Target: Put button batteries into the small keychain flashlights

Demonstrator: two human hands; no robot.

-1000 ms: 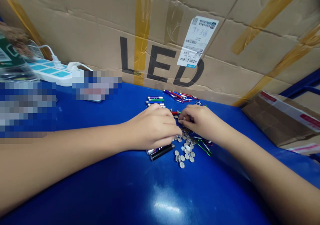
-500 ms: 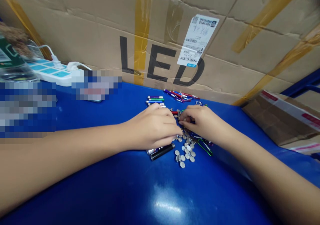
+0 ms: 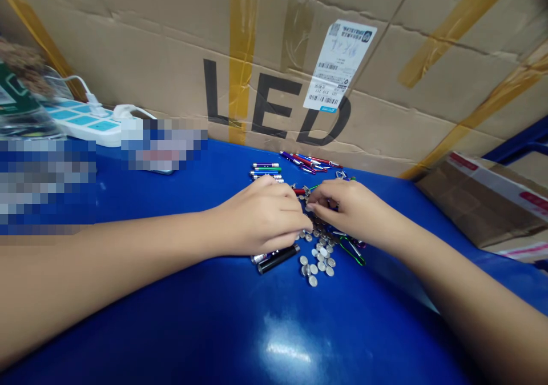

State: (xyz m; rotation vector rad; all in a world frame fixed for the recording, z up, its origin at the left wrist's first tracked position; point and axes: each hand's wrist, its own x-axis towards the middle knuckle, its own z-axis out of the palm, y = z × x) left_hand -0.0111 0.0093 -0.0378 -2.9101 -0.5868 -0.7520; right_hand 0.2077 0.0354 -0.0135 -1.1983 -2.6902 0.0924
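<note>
My left hand is closed, palm down, over small metal tubes and the left side of a pile of silver button cells; its curled fingers hide what they grip. Facing it, my right hand has thumb and index finger drawn together above the pile, and I cannot make out what is in them. A red tube shows between the two hands. Under the left hand lie a black tube and a silver-ended one. Beside the right wrist rests a green carabiner clip among other metal pieces.
Several purple, green and blue tubes lie in a row behind my left hand. Red and purple ones with clips are heaped by the large cardboard box. A power strip stands left; a smaller box stands right.
My right hand has shifted very slightly, its fingers still close together. The left hand and the pile look the same; the view has tilted a little.
</note>
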